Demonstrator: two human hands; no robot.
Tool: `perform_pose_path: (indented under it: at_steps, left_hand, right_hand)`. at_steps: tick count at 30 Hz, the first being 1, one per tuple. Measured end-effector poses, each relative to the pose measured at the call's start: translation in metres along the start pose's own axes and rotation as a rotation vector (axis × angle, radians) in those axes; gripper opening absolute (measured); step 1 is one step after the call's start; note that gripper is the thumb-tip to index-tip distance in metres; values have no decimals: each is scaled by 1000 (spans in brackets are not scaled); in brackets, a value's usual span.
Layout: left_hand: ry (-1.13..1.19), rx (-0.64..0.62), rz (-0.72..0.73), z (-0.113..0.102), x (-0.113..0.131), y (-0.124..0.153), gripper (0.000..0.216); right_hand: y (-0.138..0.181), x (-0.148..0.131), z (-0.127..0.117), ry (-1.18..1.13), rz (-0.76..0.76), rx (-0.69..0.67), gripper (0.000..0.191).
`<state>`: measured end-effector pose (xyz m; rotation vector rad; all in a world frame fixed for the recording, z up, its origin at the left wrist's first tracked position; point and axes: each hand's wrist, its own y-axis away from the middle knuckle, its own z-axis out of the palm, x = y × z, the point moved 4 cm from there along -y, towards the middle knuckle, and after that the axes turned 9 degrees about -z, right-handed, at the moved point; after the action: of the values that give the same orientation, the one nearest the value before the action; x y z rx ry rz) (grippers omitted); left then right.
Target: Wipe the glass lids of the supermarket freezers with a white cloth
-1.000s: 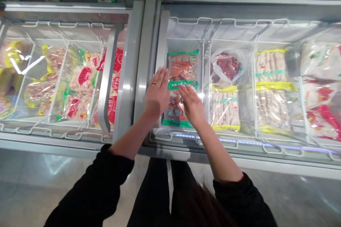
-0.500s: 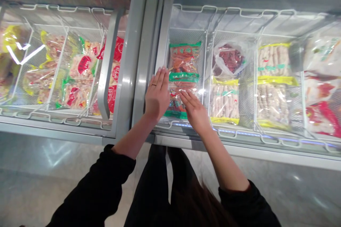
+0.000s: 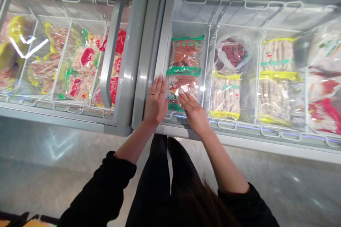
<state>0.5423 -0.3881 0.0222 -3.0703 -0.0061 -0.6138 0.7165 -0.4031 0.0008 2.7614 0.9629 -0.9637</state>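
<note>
My left hand [image 3: 156, 101] lies flat with fingers stretched out on the grey frame at the left edge of the freezer's sliding glass lid [image 3: 191, 14]. A thin ring shows on one of its fingers. To its right, my right hand [image 3: 194, 111] rests with straight fingers on the glass. Beneath the glass, near both hands, are two green-edged packs of reddish meat, an upper pack [image 3: 186, 52] and a lower pack [image 3: 188, 84]; my right fingers cover part of the lower one. Neither hand holds anything.
Left of the hands stands a second freezer with a grey lid handle [image 3: 110, 56] and bagged meat [image 3: 85, 58] inside. White wire dividers [image 3: 210, 39] separate yellow-edged packs [image 3: 226, 95] and a plastic bag of dark red meat [image 3: 231, 53]. The pale floor [image 3: 64, 149] lies below.
The camera view has shifted slightly, so the freezers sit a little higher in the picture. Both hands keep nearly the same place on the lid, which looks unmoved.
</note>
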Motion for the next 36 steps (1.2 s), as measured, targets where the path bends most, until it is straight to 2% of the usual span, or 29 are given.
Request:
perform_pose_path:
  at_steps: [2,5,7,10,12,14,18,20,23,28,32,34,36]
  left_hand:
    - [68,45,41,4,-4,5,72]
    - [140,99,105,10,-11,10,74]
    - [152,108,129,12,-15,12,74]
    - [158,120,158,11,-17,13,71]
    - [155,130,162,10,-15,13,69]
    - [146,133,144,9,-12,14,70]
    - [149,129,79,12,-7,16,74]
    - [158,132,65,15,-5,19,75]
    - [167,123,85,22,-2,27,77]
    - [171,44,142,34,10,43,75]
    - [185,27,108,42,20,48,71]
    - [192,33,106,45,23,48,68]
    - [203,49,114,45,24,47,64]
  right_hand:
    - [-7,-11,14,-4,-18,4,70]
    - [-2,-31,33,-57,-136,-70,64]
    - [11,-37,34,-89,-204,-133,60]
    - [32,-29,20,-110,-245,-197,59]
    - [38,-18,8,-99,-219,-183,62]
    - [34,-7,-1,-67,-146,-115,67]
    - [17,-5,5,-44,-42,6,73]
    - [18,-13,13,-84,-78,-24,72]
    - [35,-20,17,-168,-168,-110,67]
    - [66,-5,-6,-202,-178,-138,63]
    - [53,7,-10,-128,-41,-12,68]
    - [41,2,-2,-103,14,58,66]
    - [36,-8,7,-114,9,61,62]
